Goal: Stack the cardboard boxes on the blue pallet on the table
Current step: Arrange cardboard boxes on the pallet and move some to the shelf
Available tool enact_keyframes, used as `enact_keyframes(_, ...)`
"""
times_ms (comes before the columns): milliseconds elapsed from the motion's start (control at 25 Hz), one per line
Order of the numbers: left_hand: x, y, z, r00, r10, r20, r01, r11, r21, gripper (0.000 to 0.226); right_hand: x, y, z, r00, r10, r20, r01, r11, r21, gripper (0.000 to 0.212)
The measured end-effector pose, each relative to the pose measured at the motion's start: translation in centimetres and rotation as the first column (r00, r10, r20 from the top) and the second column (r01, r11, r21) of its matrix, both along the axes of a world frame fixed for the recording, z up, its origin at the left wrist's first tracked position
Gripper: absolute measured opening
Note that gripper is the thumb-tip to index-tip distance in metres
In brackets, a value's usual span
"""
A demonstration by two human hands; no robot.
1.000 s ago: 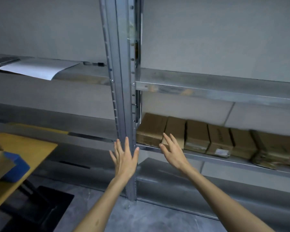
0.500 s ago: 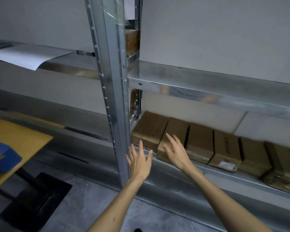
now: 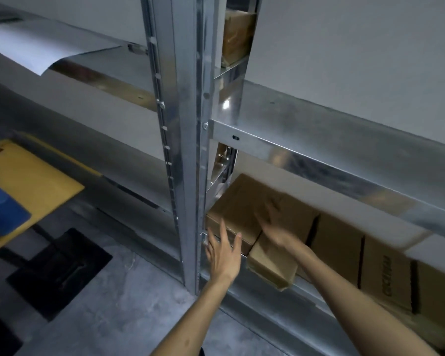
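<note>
We face galvanised steel rack [image 3: 344,142]: upright post [image 3: 188,150] in middle, shelves either side. Grey wall [image 3: 357,47] behind. Below us grey concrete floor [image 3: 129,309], black flat panel [image 3: 59,273] lying at left. Light dim.

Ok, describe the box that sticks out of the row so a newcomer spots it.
Right of the rack's upright post, the lower shelf holds a row of cardboard boxes. The second box from the post is the only one jutting past the shelf edge.

A steel rack post [image 3: 188,124] stands on the grey floor [image 3: 118,317] — white paper [image 3: 36,50] droops off one shelf [image 3: 106,64].
</note>
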State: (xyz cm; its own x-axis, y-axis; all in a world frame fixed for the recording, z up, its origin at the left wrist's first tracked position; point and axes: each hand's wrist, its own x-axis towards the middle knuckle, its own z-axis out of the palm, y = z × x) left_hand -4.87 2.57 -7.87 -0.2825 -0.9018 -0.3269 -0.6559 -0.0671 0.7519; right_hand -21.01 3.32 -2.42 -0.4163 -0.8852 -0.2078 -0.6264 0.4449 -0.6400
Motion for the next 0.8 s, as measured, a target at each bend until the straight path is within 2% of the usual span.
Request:
enact_keyframes(80, -1.0, 0.0, -0.1, 0.996, 0.057, -0.065, -0.054, 0.997, 0.055, 0.073, -1.1, -1.2, -0.1, 0.986, 0.042, -0.158, -0.048, 0.998, -0.031, 0.051)
enact_keyframes(160, -2.1, -0.3, 0.0, 0.986, 0.128, -0.107, -0.120, 0.989, 0.085, 0.074, -2.3, -2.4, 0.2, 0.935, 0.120, -0.332, -0.150, 0.987, -0.064, 0.048)
enact_keyframes(240, -3.1, -0.2, 0.1, 0.977, 0.182, -0.108, -0.175, 0.982, 0.071, 0.074, -3.6, -3.5, 0.2, 0.895, 0.195, -0.401, -0.234, 0.971, -0.049, 0.050)
enact_keyframes(440, -4.5, 1.3, -0.1, 0.978, 0.193, -0.079, -0.197, 0.980, -0.036, 0.072, -6.3, -5.2, -1.4, 0.871, 0.327, -0.366, -0.319, 0.944, 0.086, 0.058)
enact_keyframes(640, -5.1, 2.0, -0.6, 0.974, 0.226, -0.004, -0.225, 0.971, -0.080, 0.069, -7.9, -6.0, -2.1, 0.902, 0.327, -0.281, -0.331, 0.943, 0.034, 0.058)
enact_keyframes(800, -5.7, 2.8, -0.7, 0.952, 0.280, -0.123, -0.283, 0.959, -0.008, 0.068, -8.4, -6.0, -2.3, 0.913, 0.356, -0.197, -0.362, 0.932, 0.010, 0.059)
